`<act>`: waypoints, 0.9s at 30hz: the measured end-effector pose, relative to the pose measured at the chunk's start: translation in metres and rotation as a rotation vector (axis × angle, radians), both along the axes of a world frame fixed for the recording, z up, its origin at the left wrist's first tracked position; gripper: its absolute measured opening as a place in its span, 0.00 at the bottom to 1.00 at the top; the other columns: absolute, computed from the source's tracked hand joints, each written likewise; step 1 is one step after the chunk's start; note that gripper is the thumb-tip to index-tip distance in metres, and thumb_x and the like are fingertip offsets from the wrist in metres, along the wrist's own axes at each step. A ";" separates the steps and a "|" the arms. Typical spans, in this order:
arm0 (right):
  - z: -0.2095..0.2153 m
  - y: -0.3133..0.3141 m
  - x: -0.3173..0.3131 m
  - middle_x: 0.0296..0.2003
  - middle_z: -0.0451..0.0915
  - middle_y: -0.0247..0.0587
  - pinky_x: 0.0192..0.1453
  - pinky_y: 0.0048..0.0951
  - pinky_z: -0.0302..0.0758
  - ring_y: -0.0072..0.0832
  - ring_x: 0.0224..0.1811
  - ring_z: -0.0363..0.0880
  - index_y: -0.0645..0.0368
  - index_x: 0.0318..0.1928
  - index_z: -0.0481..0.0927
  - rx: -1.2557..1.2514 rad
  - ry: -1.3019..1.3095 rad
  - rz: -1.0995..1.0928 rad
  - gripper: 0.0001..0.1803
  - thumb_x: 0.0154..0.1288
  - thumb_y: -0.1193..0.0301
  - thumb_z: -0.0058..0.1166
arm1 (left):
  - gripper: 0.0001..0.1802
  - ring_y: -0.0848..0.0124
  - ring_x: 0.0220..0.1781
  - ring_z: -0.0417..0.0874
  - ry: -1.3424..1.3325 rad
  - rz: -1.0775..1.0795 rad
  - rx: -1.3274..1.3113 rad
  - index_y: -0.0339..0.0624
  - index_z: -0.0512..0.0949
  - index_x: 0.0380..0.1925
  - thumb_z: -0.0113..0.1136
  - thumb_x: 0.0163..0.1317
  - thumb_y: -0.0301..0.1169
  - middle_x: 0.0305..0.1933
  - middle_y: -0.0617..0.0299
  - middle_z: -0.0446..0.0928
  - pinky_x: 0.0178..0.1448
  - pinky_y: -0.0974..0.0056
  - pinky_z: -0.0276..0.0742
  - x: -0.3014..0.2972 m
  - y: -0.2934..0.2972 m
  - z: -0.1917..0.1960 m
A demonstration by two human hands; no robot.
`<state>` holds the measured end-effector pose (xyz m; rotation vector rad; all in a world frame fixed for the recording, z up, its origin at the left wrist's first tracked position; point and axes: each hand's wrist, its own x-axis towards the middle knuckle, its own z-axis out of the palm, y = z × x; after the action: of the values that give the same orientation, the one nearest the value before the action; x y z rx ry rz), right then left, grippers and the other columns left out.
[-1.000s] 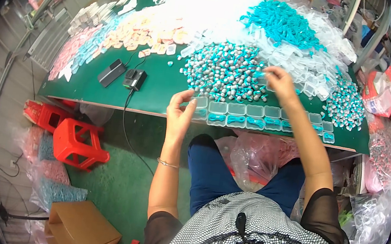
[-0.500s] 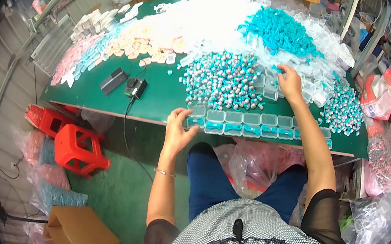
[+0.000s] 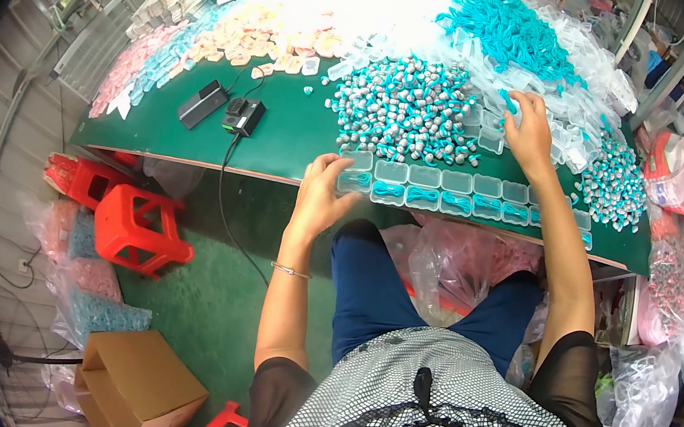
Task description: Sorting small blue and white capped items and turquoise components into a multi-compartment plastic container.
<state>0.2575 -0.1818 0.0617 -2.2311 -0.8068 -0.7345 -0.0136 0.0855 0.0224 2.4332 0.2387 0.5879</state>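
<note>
Along the table's near edge runs a row of small clear plastic cases (image 3: 424, 177) with their lids folded back; each near half holds a teal cord bundle. My left hand (image 3: 323, 194) is at the leftmost case (image 3: 353, 182), thumb and fingers apart around its left end. Farther right, my right hand (image 3: 528, 134) is raised over the loose clear cases, pinching a teal cord bundle (image 3: 507, 101) between thumb and fingertips. Behind the row lies a heap of grey-and-teal bead-like pieces (image 3: 402, 106). A bigger pile of teal cord bundles (image 3: 509, 33) sits at the far right.
More grey-and-teal pieces (image 3: 615, 183) are heaped at the right end. Peach, blue and pink packets (image 3: 254, 28) cover the far left, with two black devices (image 3: 243, 116) and a cable in front. Red stools (image 3: 142, 232) and a cardboard box (image 3: 137, 385) stand on the floor.
The view has shifted, so the table sits higher in the picture. My right hand still pinches a teal cord bundle, and my left hand stays by the leftmost case.
</note>
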 end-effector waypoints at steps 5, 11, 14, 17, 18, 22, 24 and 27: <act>0.001 0.007 -0.045 0.36 0.78 0.41 0.39 0.38 0.75 0.40 0.37 0.79 0.56 0.42 0.81 -0.050 0.112 0.349 0.10 0.58 0.73 0.57 | 0.24 0.52 0.54 0.75 -0.064 0.014 -0.115 0.41 0.79 0.47 0.69 0.46 0.28 0.51 0.49 0.74 0.59 0.56 0.72 0.010 0.008 0.003; 0.002 0.018 -0.085 0.29 0.78 0.41 0.31 0.31 0.73 0.32 0.26 0.77 0.59 0.35 0.82 -0.071 0.288 0.530 0.05 0.58 0.73 0.58 | 0.10 0.56 0.47 0.79 -0.016 0.201 0.070 0.46 0.83 0.36 0.66 0.51 0.29 0.41 0.56 0.78 0.49 0.54 0.76 0.052 0.025 0.011; 0.007 0.006 -0.089 0.28 0.78 0.40 0.32 0.30 0.73 0.32 0.27 0.77 0.59 0.35 0.82 -0.049 0.293 0.507 0.05 0.58 0.74 0.58 | 0.08 0.55 0.45 0.80 0.118 0.220 0.196 0.45 0.83 0.34 0.64 0.52 0.30 0.39 0.54 0.79 0.49 0.53 0.76 0.061 0.031 0.013; 0.012 -0.014 -0.089 0.29 0.78 0.40 0.32 0.29 0.73 0.30 0.26 0.76 0.60 0.35 0.81 -0.038 0.281 0.476 0.05 0.58 0.75 0.58 | 0.07 0.53 0.39 0.81 0.154 0.159 0.212 0.40 0.82 0.33 0.62 0.54 0.29 0.34 0.51 0.80 0.44 0.53 0.76 0.066 0.041 0.011; 0.013 -0.020 -0.088 0.29 0.78 0.40 0.32 0.29 0.72 0.30 0.26 0.76 0.61 0.35 0.81 -0.026 0.294 0.457 0.05 0.58 0.76 0.58 | 0.07 0.53 0.39 0.81 0.155 0.154 0.216 0.40 0.82 0.33 0.62 0.54 0.29 0.34 0.51 0.80 0.44 0.53 0.76 0.068 0.045 0.008; 0.016 -0.043 -0.086 0.30 0.79 0.39 0.32 0.26 0.72 0.26 0.27 0.76 0.62 0.36 0.81 0.029 0.318 0.402 0.04 0.58 0.77 0.57 | 0.08 0.50 0.42 0.81 0.057 0.135 0.134 0.41 0.82 0.33 0.57 0.58 0.32 0.36 0.49 0.80 0.47 0.50 0.76 0.072 0.063 -0.004; 0.016 -0.056 -0.083 0.30 0.79 0.39 0.33 0.25 0.72 0.25 0.28 0.76 0.62 0.36 0.81 0.062 0.329 0.373 0.05 0.58 0.77 0.57 | 0.09 0.49 0.42 0.81 0.006 0.171 -0.019 0.39 0.80 0.33 0.56 0.60 0.33 0.36 0.47 0.81 0.46 0.52 0.76 0.065 0.073 -0.011; 0.016 -0.095 -0.067 0.30 0.81 0.36 0.34 0.23 0.72 0.20 0.29 0.76 0.63 0.36 0.82 0.155 0.304 0.268 0.05 0.59 0.77 0.58 | 0.10 0.68 0.27 0.79 -0.072 0.221 0.032 0.35 0.79 0.35 0.56 0.63 0.32 0.27 0.54 0.80 0.34 0.61 0.75 0.055 0.084 -0.022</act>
<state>0.1904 -0.2767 0.0773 -1.9816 -0.8424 -0.3090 0.0412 0.1692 0.0002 2.4284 0.4762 0.7796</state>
